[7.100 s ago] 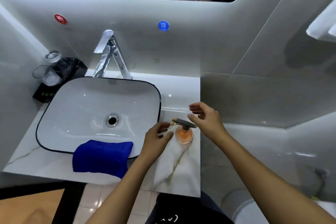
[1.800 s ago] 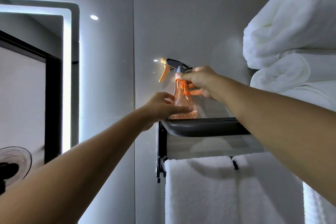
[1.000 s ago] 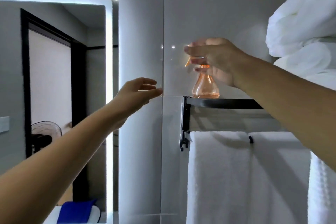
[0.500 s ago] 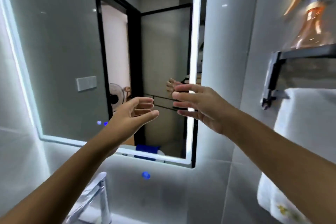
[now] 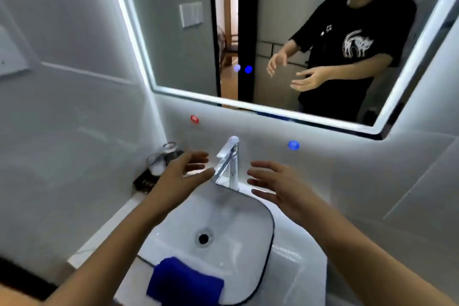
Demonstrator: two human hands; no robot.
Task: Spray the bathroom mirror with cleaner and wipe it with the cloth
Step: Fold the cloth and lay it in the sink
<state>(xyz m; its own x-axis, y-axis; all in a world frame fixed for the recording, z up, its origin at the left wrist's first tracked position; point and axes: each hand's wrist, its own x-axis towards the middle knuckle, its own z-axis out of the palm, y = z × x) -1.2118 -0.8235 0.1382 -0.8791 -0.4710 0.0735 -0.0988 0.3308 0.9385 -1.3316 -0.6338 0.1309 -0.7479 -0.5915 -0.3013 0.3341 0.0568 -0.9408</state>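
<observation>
The lit-edged bathroom mirror (image 5: 178,45) fills the upper part of the view and reflects a person in a black shirt with both hands out. A folded blue cloth (image 5: 185,284) hangs over the front rim of the white sink (image 5: 263,238). My left hand (image 5: 182,172) hovers open above the sink's back left. My right hand (image 5: 275,185) hovers open to the right of the tap. Neither hand touches anything. The spray bottle is out of view.
A chrome tap (image 5: 228,161) stands between my hands at the back of the sink. Two upturned glasses (image 5: 161,159) rest on a black tray in the left corner. Red (image 5: 194,119) and blue (image 5: 293,145) dots mark the wall under the mirror.
The spray bottle was set on the black towel shelf and let go. The view swung left and down from the shelf to the mirror and sink, with both hands lowered, empty, over the basin.
</observation>
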